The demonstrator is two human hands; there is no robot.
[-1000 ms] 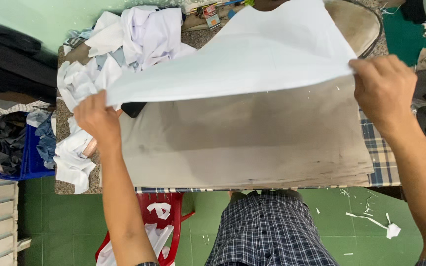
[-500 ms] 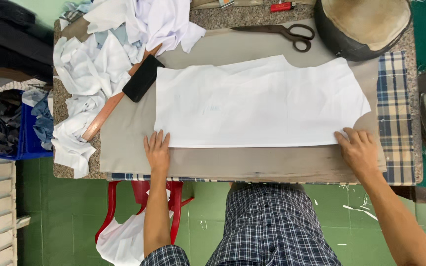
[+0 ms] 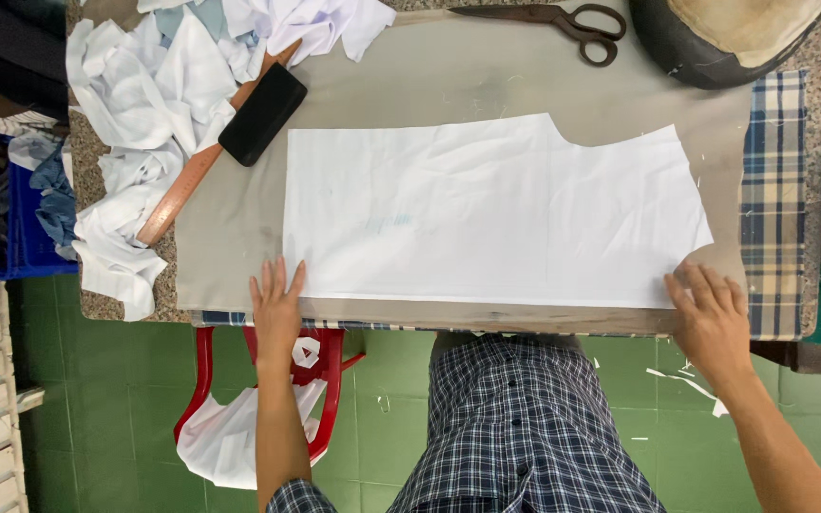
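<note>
A white cut fabric panel lay flat across the grey pad of the work table, its long lower edge close to the near edge and a curved notch along its far edge. The left hand rested open and palm down at the panel's near left corner, fingers spread and gripping nothing; the right hand lay equally open and flat at the near right corner, fingertips on the cloth. The panel looked fully spread, with only faint creases across it, so the laying-out appeared done and any smoothing that remained seemed slight. Beyond the left corner, a black block sat on a wooden ruler, just beside a heap of white scraps. Scissors lay at the far edge, apart from the panel, near a dark rounded cushion. A checked cloth covered the table's right end. Below the table stood a red chair carrying more white cloth, on a green tiled floor.
</note>
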